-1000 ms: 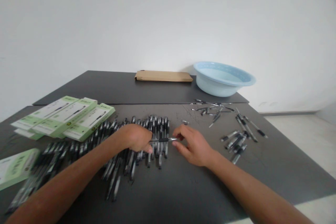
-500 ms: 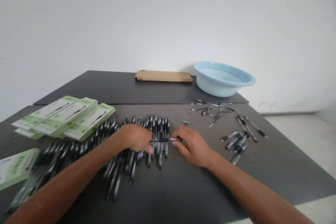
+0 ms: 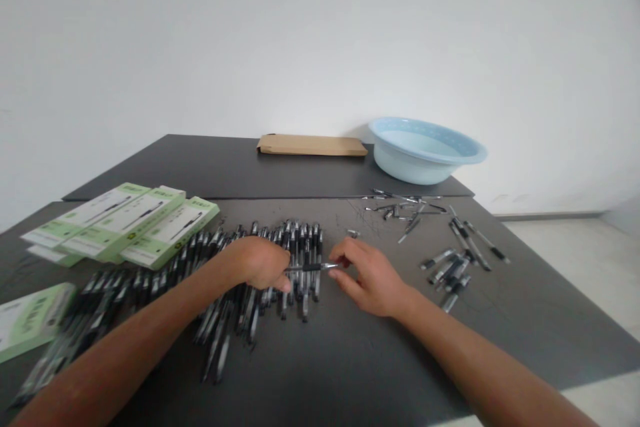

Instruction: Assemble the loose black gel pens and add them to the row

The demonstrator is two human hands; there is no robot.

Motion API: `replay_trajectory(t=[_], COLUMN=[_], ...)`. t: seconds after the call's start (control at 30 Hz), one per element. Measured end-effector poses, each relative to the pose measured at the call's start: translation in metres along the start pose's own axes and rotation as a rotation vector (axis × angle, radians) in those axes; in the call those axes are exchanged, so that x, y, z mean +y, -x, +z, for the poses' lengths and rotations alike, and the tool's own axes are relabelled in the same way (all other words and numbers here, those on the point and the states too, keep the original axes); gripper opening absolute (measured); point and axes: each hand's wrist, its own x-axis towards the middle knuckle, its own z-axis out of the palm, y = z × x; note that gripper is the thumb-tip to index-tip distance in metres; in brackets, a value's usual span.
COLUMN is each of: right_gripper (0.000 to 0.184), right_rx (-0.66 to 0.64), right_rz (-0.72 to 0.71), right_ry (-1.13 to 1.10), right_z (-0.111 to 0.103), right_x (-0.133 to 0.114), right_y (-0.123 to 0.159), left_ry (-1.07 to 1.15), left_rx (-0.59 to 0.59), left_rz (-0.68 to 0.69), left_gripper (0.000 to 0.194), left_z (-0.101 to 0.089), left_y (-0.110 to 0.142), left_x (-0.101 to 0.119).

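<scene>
My left hand is closed around the rear of a clear pen with a black grip, held level and pointing right. Its metal tip reaches between the thumb and forefinger of my right hand. Those two fingers are curved and slightly apart, with a gap around the tip. Under and beside my left hand lies a wide pile of pens with black grips, partly hidden by my left forearm. A small metallic piece lies just beyond my right hand.
Green-and-white pen boxes are stacked at the left, with another box nearer. Several pens lie at the right, and loose slim pen parts behind. A light-blue basin and a flat brown carton stand at the back.
The thumb and forefinger of my right hand have spread slightly at the pen's tip, showing more of it. My left hand and the pen stay in place.
</scene>
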Motion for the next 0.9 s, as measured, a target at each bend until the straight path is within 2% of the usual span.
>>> replay_trajectory(t=[0.17, 0.4, 0.7, 0.83, 0.9], right_gripper=[0.004, 0.014, 0.013, 0.006, 0.01], right_rx=[-0.01, 0.005, -0.016, -0.019, -0.025], right_rz=[-0.027, 0.01, 0.0, -0.021, -0.035], right_ry=[-0.001, -0.016, -0.019, -0.017, -0.029], right_z=[0.0017, -0.0014, 0.0022, 0.0033, 0.0027], right_x=[-0.0006, 0.0016, -0.0013, -0.0006, 0.0002], right_y=[-0.0009, 0.0003, 0.0001, -0.0008, -0.0005], left_ry=[0.003, 0.007, 0.003, 0.007, 0.014], left_rx=[0.001, -0.005, 0.008, 0.0, -0.007], left_rz=[-0.004, -0.007, 0.004, 0.0, 0.002], left_gripper=[0.046, 0.048, 0.05, 0.05, 0.051], left_z=[-0.001, -0.0017, -0.0006, -0.0003, 0.0], left_y=[0.0009, 0.0018, 0.0014, 0.0007, 0.0003], left_x=[0.0003, 0.0008, 0.0009, 0.0013, 0.0013])
